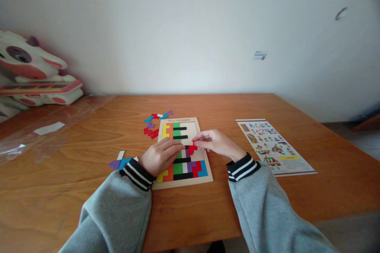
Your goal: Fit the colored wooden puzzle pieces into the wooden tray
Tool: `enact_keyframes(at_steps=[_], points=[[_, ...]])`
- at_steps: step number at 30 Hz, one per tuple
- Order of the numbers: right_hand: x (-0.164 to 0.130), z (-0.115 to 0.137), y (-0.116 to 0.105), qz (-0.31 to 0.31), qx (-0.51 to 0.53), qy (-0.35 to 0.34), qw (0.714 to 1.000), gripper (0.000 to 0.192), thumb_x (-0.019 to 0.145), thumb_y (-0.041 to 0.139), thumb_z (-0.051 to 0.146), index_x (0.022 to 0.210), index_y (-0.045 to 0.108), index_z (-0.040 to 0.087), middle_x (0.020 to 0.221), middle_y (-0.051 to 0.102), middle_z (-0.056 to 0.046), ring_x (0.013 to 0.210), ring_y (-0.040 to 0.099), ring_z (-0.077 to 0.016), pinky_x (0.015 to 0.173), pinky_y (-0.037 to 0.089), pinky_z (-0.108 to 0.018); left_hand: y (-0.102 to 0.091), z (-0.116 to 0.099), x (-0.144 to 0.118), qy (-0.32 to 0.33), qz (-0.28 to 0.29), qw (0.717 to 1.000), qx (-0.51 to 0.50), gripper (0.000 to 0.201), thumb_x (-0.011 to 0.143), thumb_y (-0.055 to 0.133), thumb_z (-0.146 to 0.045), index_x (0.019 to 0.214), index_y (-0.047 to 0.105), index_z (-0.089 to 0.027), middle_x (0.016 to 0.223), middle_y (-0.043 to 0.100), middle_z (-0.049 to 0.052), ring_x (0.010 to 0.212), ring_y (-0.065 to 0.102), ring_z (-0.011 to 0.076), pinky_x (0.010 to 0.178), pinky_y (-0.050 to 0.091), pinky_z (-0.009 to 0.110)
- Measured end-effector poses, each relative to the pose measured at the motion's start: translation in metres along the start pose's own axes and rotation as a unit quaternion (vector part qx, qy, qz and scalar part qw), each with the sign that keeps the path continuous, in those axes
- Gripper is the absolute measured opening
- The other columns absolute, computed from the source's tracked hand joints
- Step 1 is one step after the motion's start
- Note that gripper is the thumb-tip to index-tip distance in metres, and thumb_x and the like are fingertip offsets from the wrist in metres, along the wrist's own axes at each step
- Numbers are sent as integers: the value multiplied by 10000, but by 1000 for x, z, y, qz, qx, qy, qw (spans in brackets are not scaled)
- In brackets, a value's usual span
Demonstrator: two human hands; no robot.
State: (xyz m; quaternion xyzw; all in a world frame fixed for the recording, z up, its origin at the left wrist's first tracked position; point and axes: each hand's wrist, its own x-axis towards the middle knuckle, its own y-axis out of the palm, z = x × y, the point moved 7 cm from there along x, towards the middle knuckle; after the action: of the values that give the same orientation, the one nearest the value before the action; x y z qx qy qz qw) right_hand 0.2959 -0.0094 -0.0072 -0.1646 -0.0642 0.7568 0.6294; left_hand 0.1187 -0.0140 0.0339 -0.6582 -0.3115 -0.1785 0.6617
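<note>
Leaflet (274, 147) right of puzzle board (190, 180)

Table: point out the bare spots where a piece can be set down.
Bare wood lies between the puzzle board and the instruction sheet, and along the table behind the board. Crowded: loose pieces off the board's far left corner, more pieces by the left hand, plastic wrap at left. The right hand pinches a red piece.
</note>
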Motion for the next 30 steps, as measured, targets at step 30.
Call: enact_keyframes(at_steps=[30], points=[[5, -20, 0, 13, -76, -24, 997, 364, 685, 806, 432, 857, 721, 123, 752, 715, -47, 691, 637, -143, 671, 500, -269, 28, -12, 0, -4, 130, 990, -50, 294, 961, 511, -322, 1179, 673, -207, 1189, 690, 92, 1033, 606, 217, 905, 541, 391]])
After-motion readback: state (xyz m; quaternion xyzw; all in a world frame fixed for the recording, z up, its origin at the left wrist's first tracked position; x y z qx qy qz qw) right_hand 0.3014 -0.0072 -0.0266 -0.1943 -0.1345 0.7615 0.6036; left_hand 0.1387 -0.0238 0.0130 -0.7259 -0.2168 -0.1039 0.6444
